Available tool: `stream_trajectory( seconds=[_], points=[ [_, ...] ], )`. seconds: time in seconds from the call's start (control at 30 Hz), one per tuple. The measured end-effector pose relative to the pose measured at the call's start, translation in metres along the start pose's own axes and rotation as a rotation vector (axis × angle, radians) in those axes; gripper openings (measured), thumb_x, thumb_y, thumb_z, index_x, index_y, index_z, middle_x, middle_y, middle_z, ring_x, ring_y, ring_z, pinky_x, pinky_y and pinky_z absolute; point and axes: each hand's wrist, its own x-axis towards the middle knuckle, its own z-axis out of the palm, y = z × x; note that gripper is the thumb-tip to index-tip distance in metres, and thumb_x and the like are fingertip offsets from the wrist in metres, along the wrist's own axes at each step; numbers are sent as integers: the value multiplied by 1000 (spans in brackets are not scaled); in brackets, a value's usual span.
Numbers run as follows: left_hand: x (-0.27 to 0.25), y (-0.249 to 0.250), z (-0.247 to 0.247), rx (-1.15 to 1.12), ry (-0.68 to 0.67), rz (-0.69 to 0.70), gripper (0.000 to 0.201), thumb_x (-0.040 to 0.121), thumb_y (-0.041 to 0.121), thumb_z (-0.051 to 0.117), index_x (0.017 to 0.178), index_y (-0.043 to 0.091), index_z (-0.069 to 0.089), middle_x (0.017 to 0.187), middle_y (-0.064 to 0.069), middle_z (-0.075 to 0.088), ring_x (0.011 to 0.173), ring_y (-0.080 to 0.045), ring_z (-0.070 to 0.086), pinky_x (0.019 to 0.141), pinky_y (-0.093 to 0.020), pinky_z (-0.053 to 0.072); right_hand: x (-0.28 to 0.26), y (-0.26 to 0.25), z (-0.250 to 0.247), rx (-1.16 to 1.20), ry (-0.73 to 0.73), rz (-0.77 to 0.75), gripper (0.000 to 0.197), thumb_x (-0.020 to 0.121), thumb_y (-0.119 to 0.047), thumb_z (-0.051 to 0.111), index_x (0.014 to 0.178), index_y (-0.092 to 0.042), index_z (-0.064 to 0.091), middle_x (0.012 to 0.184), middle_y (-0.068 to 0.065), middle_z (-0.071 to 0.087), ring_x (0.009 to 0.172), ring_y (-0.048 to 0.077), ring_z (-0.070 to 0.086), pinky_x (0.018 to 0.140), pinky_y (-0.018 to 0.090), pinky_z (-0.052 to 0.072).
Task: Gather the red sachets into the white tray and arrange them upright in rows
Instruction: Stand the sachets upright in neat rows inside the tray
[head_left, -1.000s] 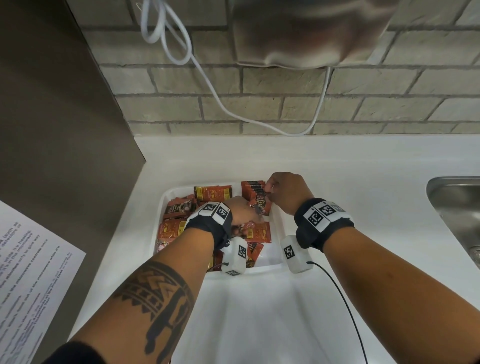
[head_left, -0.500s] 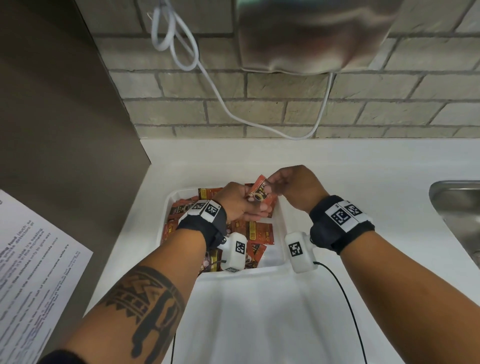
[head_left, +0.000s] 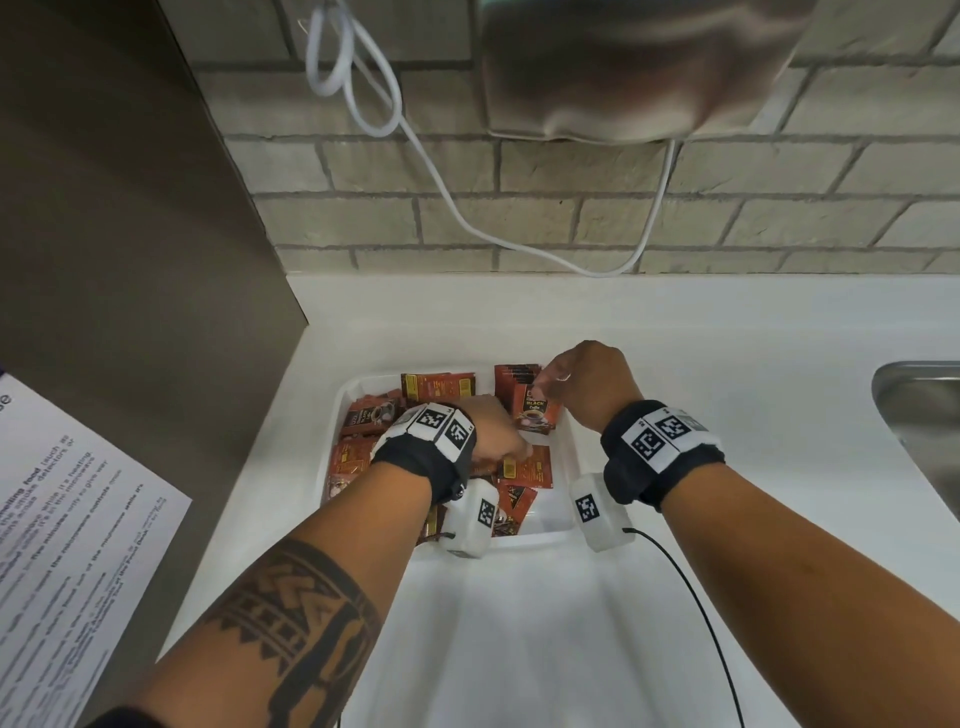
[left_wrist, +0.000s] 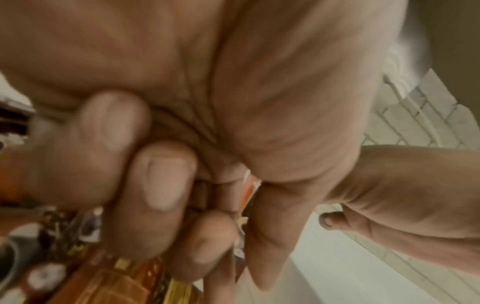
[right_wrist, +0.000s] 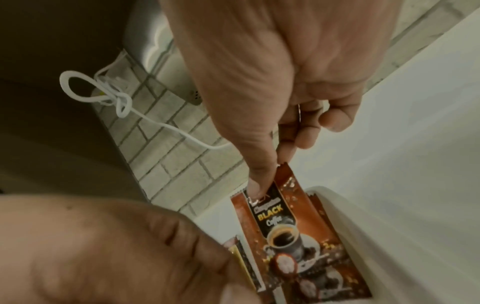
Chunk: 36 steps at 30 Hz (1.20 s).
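Note:
The white tray (head_left: 340, 402) on the counter holds several red sachets, most lying loose (head_left: 524, 467). A short row stands upright at its back right corner (head_left: 511, 374). My right hand (head_left: 543, 387) pinches the top edge of one red sachet (head_left: 537, 415), held upright in front of that row; the right wrist view shows thumb and finger on the sachet (right_wrist: 285, 226). My left hand (head_left: 511, 449) is low over the loose pile, fingers curled. In the left wrist view its fingers (left_wrist: 166, 176) and thumb grip a thin orange-red sachet edge (left_wrist: 251, 190).
A steel sink (head_left: 919, 415) sits at the right edge of the white counter (head_left: 727, 364). A brown panel (head_left: 130, 234) with a printed sheet (head_left: 62, 519) walls the left. Above, a metal wall unit (head_left: 623, 67) and a hanging white cable (head_left: 441, 182).
The right hand has lowered the lifted sachet to the tray's back right, against the upright row. The left hand has let go of that sachet and dropped to the loose pile.

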Motion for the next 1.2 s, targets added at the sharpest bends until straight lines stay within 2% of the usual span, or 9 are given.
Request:
stream_trajectory(
  seconds=[0.1,0.27,0.43,0.53,0.63,0.77,1.0,1.13,1.2],
  points=[
    [0,11,7,73,-37,71,38,97,37,59,128,16,67,131,-6,63,115,-24,61,103,-39,49,4,-3,4,-98,-32,-4,16,89,-18,66,84,-23,80,69,-19,56,74,6,58,61,15,37],
    [1,21,7,200,-43,100,45,105,35,46,142,11,54,147,-12,51,131,-27,50,108,-35,41,11,-4,12,-237,-109,7,26,90,-16,60,81,-27,81,78,-14,64,81,10,63,72,22,49],
    [8,19,5,200,-43,87,43,103,35,50,140,13,57,146,-11,53,129,-25,53,108,-35,43,17,4,16,-145,-102,30,15,84,-17,72,77,-30,76,87,-9,68,79,8,60,71,21,46],
    [14,18,6,181,-34,77,43,100,38,55,135,15,62,142,-8,57,114,-19,56,104,-34,47,16,7,13,-72,-80,29,11,81,-16,78,81,-26,74,79,-14,61,72,3,55,59,16,39],
    [13,19,5,223,-55,93,43,103,37,49,137,14,61,140,-9,58,120,-23,58,103,-33,45,14,8,10,-47,-54,-3,11,80,-13,79,88,-20,74,75,-17,52,67,-1,49,54,13,32],
    [13,19,4,233,-53,112,44,103,38,47,137,12,59,140,-10,58,113,-17,55,104,-33,44,14,7,9,-38,-40,-15,13,81,-13,79,92,-20,74,78,-18,49,68,-2,47,55,13,31],
    [16,15,5,146,-3,104,41,101,35,53,134,14,63,131,-2,61,124,-24,57,104,-34,46,11,8,9,17,31,-42,9,83,-15,76,88,-22,74,83,-15,47,78,7,51,63,18,37],
    [17,5,3,58,80,85,35,98,29,56,128,13,67,132,-5,65,118,-23,61,99,-33,50,-1,4,1,52,52,-39,16,91,-11,63,85,-24,70,81,-17,59,77,5,56,60,9,36],
    [16,0,1,143,65,76,40,98,34,57,131,13,65,135,-4,62,122,-24,59,105,-38,48,-10,-3,-3,-14,-78,-15,19,95,-12,56,87,-21,72,91,-9,69,81,9,63,65,13,44]
  ],
)
